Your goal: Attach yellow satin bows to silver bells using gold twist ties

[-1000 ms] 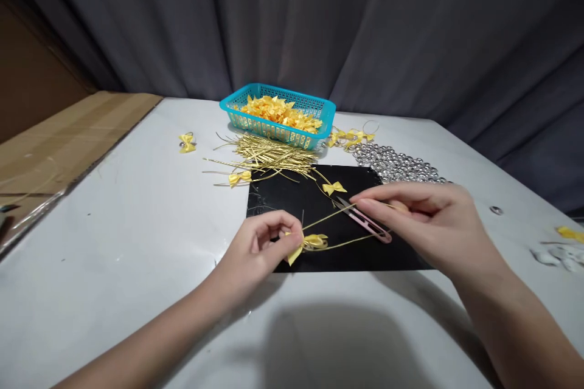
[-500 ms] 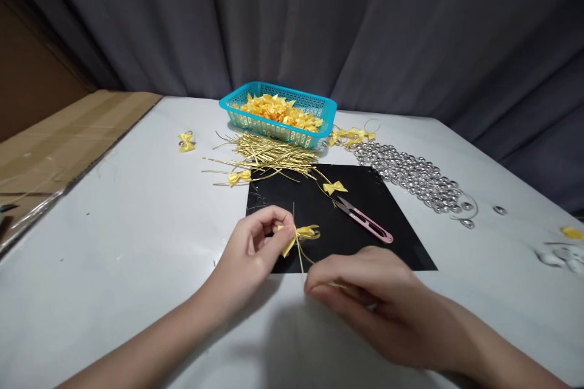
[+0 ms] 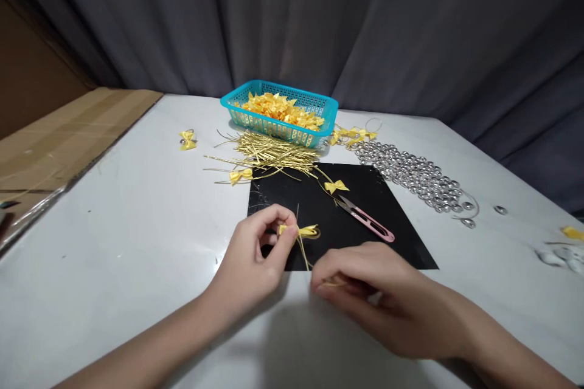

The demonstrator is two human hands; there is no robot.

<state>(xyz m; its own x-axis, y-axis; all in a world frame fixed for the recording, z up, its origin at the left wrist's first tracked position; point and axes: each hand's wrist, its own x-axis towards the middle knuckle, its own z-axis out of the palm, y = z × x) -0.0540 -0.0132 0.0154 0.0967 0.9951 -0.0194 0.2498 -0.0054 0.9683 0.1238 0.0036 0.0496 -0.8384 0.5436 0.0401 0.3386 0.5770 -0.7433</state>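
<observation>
Left hand (image 3: 255, 252): thumb and forefinger closed on the yellow bow (image 3: 305, 231) at its centre, above the black mat's (image 3: 365, 185) near edge. Right hand (image 3: 378, 298): fingertips pinched on the gold wire (image 3: 305, 253) end, just off that edge. Bow likely light, soft, crushable; wire thin, pliable. Grip at the knot.

Satin-sheen yellow ribbon bow (image 3: 305, 231); metallic gold wire (image 3: 303, 250); matt black sheet (image 3: 365, 194); perforated plastic basket (image 3: 279, 127).
</observation>
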